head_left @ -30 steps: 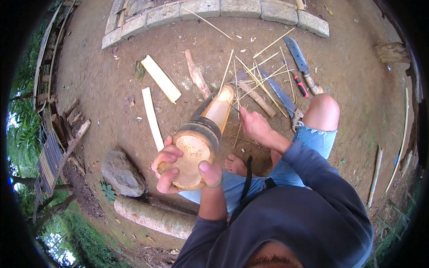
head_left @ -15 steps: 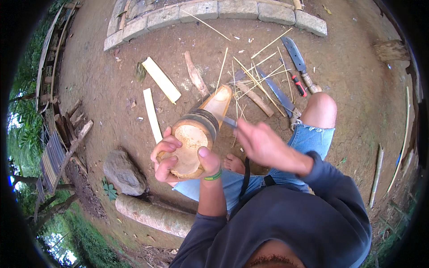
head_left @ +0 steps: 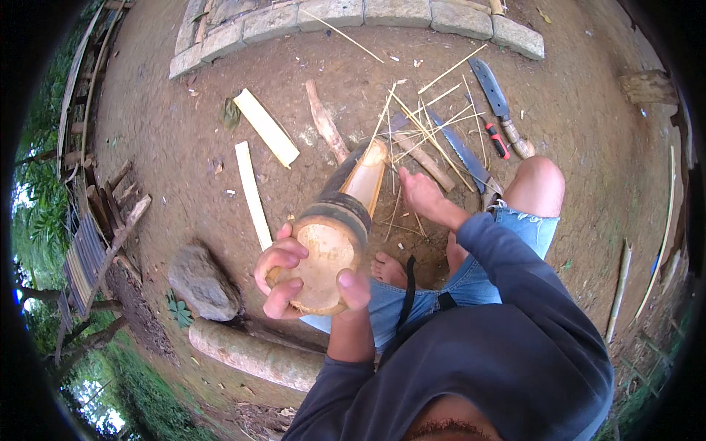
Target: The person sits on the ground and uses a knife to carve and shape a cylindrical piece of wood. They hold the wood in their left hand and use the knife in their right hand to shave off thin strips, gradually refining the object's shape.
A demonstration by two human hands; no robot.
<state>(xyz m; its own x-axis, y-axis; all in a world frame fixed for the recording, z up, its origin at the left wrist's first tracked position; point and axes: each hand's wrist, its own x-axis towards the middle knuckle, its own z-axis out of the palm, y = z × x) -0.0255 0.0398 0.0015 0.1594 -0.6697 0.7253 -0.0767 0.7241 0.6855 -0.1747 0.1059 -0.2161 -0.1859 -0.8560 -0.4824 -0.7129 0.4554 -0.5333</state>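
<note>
My left hand is wrapped round the wide near end of a bamboo piece, thumb on the right rim and fingers on the left. Its pale inner wall faces up at this end. Dark bands circle its middle, and beyond them a long pale cut face narrows to a rounded tip. To the right of that tip, my right hand is closed on a knife. Only a little of the knife blade shows, close to the tip's edge; the handle is hidden in my fist.
Thin bamboo strips lie scattered over a saw and a stick. Beyond my knee are a machete and a red-and-black tool. Split bamboo slats, a rock and a log lie leftward.
My right hand has moved forward along the bamboo, from beside the dark bands to near the tip. The bamboo and my left hand have shifted slightly right and nearer me.
</note>
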